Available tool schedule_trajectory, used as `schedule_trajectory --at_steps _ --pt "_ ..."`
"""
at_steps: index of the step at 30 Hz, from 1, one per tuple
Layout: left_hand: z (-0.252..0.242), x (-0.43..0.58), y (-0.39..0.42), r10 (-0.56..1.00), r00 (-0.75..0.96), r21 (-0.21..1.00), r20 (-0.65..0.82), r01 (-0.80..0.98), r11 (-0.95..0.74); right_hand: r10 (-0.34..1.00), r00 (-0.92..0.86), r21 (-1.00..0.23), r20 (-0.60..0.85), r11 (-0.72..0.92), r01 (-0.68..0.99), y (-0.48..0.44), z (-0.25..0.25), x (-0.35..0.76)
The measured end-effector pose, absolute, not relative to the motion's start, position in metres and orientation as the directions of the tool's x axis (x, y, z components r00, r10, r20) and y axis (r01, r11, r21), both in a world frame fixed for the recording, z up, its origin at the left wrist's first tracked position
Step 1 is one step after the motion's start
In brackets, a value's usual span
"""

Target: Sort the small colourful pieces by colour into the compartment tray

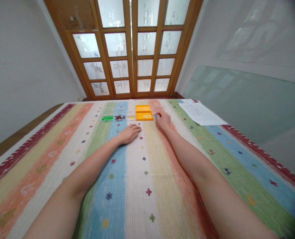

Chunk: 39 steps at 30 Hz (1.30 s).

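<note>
My right hand [163, 120] reaches over a small clear box holding blue pieces [155, 117], its fingertips pinched together. Whatever is between them is too small to make out. Palm down on the striped cloth, my left hand [130, 133] rests with its fingers stretched out and nothing in it. Just beyond it stands an orange case [143, 108] with its lid raised and small white pieces [147, 116] inside. Left of the case are clear boxes with yellow pieces [131, 118], dark brown pieces [120, 118] and bright green pieces [107, 118].
A striped, patterned tablecloth [137, 186] covers the table. Printed white sheets [201, 113] lie at the far right. Behind the table are wooden glass-paned doors [134, 66], and a pale glass panel [237, 99] leans along the right wall.
</note>
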<state>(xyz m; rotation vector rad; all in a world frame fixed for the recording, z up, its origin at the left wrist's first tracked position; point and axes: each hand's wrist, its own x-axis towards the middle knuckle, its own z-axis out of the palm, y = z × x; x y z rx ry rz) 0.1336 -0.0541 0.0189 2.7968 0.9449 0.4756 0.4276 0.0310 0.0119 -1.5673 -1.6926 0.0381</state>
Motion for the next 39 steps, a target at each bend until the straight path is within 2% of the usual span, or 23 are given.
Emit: schedule_trajectory --at_steps 11,19,23,28,33,36,39 --pt "0.026 0.135 -0.054 0.602 0.753 0.261 0.265 0.545 -0.796 0.848 0.04 -0.514 0.529 0.283 0.81 0.029 0.008 0.421" --pt "0.022 0.134 -0.052 0.675 0.671 0.47 0.307 0.51 -0.72 0.865 0.0 -0.484 0.502 0.281 0.829 0.031 0.005 0.417" --pt "0.026 0.128 -0.049 0.797 0.496 0.678 0.345 0.456 -0.577 0.869 -0.015 -0.471 0.495 0.282 0.836 0.031 0.004 0.415" --pt "0.029 0.107 -0.032 0.956 0.163 0.889 0.245 0.356 -0.288 0.867 -0.037 -0.468 0.496 0.303 0.83 0.029 0.004 0.412" --pt "0.019 0.085 -0.005 0.99 -0.068 0.982 0.125 0.148 -0.114 0.865 -0.095 -0.468 0.493 0.356 0.809 0.029 0.0 0.407" --pt "0.011 0.079 0.006 0.993 -0.105 0.997 0.058 0.063 -0.052 0.864 -0.12 -0.469 0.488 0.376 0.799 0.03 -0.003 0.404" --pt "0.007 0.077 0.009 0.992 -0.115 0.997 0.041 0.069 -0.033 0.861 -0.132 -0.464 0.491 0.387 0.797 0.031 -0.004 0.404"
